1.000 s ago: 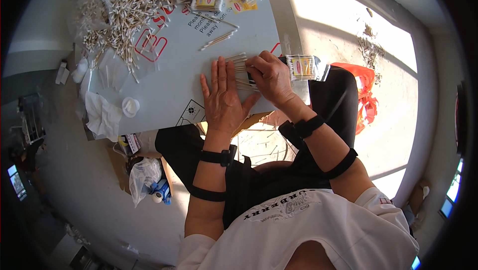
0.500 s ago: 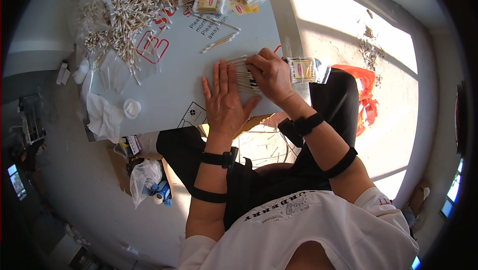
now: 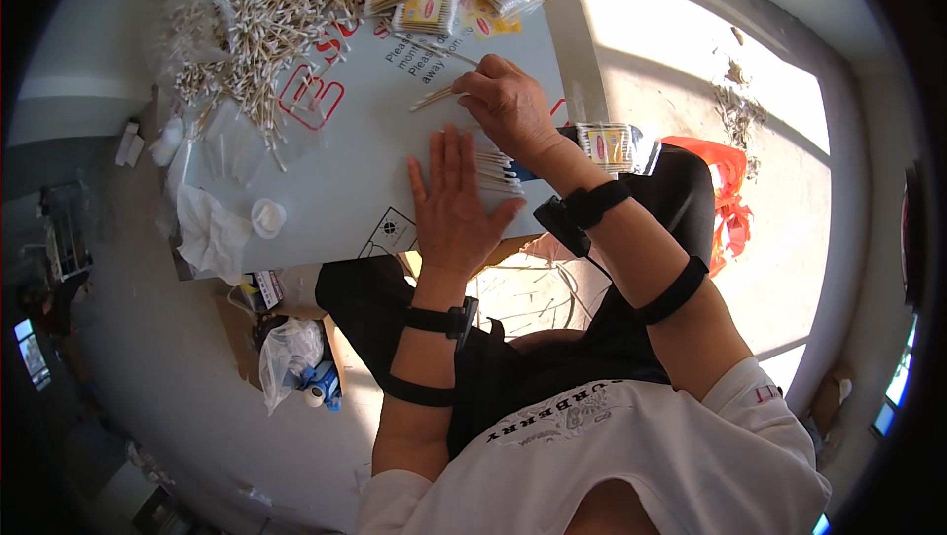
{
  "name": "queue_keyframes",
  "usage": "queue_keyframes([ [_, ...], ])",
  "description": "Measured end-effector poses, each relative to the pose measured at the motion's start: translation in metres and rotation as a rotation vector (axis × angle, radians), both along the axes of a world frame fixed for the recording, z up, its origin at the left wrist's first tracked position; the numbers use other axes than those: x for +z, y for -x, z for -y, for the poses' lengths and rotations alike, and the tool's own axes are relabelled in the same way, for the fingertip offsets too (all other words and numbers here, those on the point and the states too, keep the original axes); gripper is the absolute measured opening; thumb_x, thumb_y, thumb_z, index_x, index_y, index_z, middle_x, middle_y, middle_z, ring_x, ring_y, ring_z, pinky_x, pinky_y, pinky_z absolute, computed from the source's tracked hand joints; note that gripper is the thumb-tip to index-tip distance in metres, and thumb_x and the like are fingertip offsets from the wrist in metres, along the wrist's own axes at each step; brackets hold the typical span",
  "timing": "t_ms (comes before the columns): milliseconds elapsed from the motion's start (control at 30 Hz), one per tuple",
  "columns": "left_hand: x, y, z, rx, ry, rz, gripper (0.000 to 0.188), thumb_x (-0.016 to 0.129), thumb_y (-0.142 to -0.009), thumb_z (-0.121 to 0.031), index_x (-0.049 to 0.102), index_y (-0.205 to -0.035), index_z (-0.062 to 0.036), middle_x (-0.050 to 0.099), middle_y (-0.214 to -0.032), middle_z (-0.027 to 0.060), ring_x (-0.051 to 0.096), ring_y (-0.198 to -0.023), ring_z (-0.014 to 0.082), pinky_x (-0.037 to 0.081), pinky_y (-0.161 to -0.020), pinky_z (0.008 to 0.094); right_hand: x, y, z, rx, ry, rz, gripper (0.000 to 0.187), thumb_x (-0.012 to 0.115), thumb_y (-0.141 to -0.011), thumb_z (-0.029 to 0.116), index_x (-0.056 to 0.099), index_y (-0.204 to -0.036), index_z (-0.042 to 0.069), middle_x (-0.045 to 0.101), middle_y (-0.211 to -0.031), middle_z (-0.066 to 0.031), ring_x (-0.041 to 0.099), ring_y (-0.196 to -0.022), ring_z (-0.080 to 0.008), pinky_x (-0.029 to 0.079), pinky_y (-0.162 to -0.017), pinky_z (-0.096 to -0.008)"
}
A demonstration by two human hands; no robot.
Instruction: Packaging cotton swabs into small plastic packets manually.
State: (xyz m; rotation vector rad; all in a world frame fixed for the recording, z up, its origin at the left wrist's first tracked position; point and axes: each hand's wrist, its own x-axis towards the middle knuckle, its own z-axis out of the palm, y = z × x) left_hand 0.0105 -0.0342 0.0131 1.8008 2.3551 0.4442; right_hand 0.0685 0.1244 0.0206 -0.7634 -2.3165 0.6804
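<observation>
My left hand (image 3: 456, 202) lies flat on the grey board, fingers stretched out and thumb spread to the right. Beside its fingers and above the thumb is a row of cotton swabs (image 3: 493, 170), partly hidden by the hand. My right hand (image 3: 508, 109) is higher up, its fingertips pinched on the right ends of a few loose cotton swabs (image 3: 430, 99). Under my right wrist, at the board's right edge, sits a clear pack of swabs (image 3: 606, 147) with a yellow label. Another loose swab (image 3: 444, 52) lies farther away.
A large heap of loose swabs (image 3: 271, 17) covers the far left of the board (image 3: 365, 175). Several filled packs (image 3: 424, 14) lie at the far edge. Crumpled white tissue (image 3: 207, 229) and a round white piece (image 3: 267, 218) lie at left. A red bag (image 3: 728, 219) is on the right.
My right hand has moved up and left, from the swab row beside my left hand to the loose swabs. My left hand stays flat, nearly in place.
</observation>
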Motion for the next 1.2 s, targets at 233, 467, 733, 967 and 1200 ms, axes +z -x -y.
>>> queue_keyframes([
  [233, 0.002, -0.001, -0.001, -0.004, 0.017, 0.03, 0.098, 0.056, -0.082, -0.064, 0.022, -0.149, -0.0004, 0.023, -0.155, 0.0187, 0.016, -0.146, 0.0317, 0.007, -0.117, 0.0546, -0.012, 0.008, -0.011, 0.059, -0.124, 0.063, 0.007, 0.068, -0.076, 0.009, 0.062, -0.079, 0.008, 0.054, -0.083, -0.0079, 0.06, -0.085, -0.0288, 0.051, -0.07, -0.0382],
  [467, 0.005, -0.002, 0.001, 0.0, -0.021, 0.072, 0.096, 0.065, -0.08, -0.056, 0.026, -0.147, 0.001, 0.023, -0.154, 0.0181, 0.017, -0.145, 0.035, 0.009, -0.116, 0.0554, 0.0, -0.03, 0.006, 0.13, -0.076, 0.181, 0.007, 0.067, -0.076, 0.005, 0.061, -0.077, 0.006, 0.054, -0.085, -0.0086, 0.058, -0.085, -0.0304, 0.051, -0.071, -0.0391],
  [733, 0.0, 0.026, -0.02, 0.118, -0.514, 0.72, 0.056, 0.051, -0.098, -0.028, 0.034, -0.144, 0.0002, 0.029, -0.152, 0.0167, 0.029, -0.141, 0.0305, 0.025, -0.114, 0.0431, -0.011, -0.049, 0.069, -0.213, 0.536, -0.486, 0.032, 0.05, -0.094, 0.004, 0.055, -0.125, 0.003, 0.046, -0.134, -0.0168, 0.048, -0.125, -0.0301, 0.04, -0.101, -0.0338],
  [967, -0.009, 0.002, -0.036, 0.183, -0.631, 1.118, 0.05, 0.043, -0.102, -0.024, 0.035, -0.145, -0.0006, 0.03, -0.153, 0.0137, 0.029, -0.141, 0.0247, 0.022, -0.116, 0.0384, -0.023, -0.031, 0.083, -0.264, 0.478, -0.586, 0.037, 0.044, -0.099, 0.005, 0.045, -0.135, 0.0, 0.037, -0.146, -0.0181, 0.036, -0.137, -0.03, 0.029, -0.111, -0.0356],
  [1200, -0.005, 0.004, -0.033, 0.217, -0.725, 1.255, 0.052, 0.045, -0.1, -0.022, 0.034, -0.146, -0.0004, 0.029, -0.154, 0.0153, 0.026, -0.143, 0.0276, 0.02, -0.117, 0.0406, -0.022, -0.039, 0.059, -0.227, 0.631, -0.698, 0.03, 0.046, -0.099, 0.003, 0.054, -0.127, -0.002, 0.045, -0.141, -0.0134, 0.045, -0.128, -0.0181, 0.036, -0.107, -0.0284],
])
